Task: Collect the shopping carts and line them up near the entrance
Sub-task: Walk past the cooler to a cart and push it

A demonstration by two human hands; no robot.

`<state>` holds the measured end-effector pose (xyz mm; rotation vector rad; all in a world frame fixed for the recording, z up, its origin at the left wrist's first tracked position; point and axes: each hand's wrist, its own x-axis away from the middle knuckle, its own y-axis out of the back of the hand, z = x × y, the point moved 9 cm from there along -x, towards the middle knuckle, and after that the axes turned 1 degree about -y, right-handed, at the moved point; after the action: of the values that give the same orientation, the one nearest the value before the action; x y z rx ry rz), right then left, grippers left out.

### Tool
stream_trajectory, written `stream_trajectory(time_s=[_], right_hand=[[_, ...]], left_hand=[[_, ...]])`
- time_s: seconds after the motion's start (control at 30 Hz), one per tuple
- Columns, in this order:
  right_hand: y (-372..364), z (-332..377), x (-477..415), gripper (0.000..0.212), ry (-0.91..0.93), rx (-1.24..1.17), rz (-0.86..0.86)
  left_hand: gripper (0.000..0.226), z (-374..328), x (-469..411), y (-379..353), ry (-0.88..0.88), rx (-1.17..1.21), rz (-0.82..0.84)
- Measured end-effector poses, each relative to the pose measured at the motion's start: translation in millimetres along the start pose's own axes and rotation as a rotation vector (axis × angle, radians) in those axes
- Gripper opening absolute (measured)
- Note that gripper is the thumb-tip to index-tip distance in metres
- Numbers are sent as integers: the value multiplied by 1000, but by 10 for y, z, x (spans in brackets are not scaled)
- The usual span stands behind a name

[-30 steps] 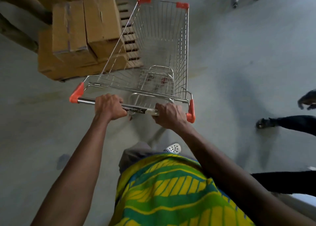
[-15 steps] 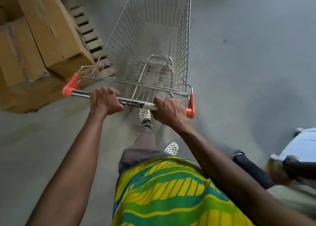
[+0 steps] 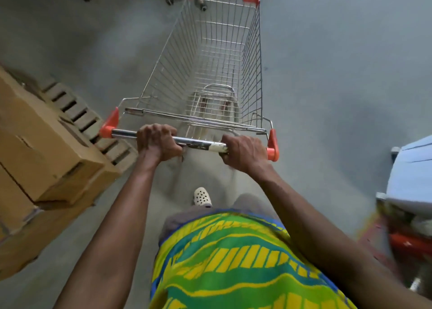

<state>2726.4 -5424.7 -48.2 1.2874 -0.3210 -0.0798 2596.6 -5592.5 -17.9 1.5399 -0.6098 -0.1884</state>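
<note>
Grey concrete floor (image 3: 327,74) lay ahead, and the silver wire shopping cart with orange corner caps (image 3: 252,79) stood directly before the person. The left hand (image 3: 159,142) and right hand (image 3: 243,153), set apart, each gripped its chrome handle bar (image 3: 198,145). Brown cardboard boxes (image 3: 39,145) on a slatted wooden pallet (image 3: 88,121) sat near the cart's left rear corner, so a leftward veer could probably have clipped them.

You are looking forward and steeply down through one wide-angle head camera, close above your left hand (image 3: 159,143) and right hand (image 3: 246,153) on the shopping cart (image 3: 217,58).
</note>
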Motion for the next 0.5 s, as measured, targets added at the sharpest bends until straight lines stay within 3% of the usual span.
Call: stream_trajectory(time_s=[0.3,0.5], right_hand=[[382,-445,-913,17,-168,63,-35],[698,-975,-1577,19,-237,117,-66]], left_hand=[[51,-304,-1423,203,-126,-34,98],[63,-823,-2284,545,-204,0,10]])
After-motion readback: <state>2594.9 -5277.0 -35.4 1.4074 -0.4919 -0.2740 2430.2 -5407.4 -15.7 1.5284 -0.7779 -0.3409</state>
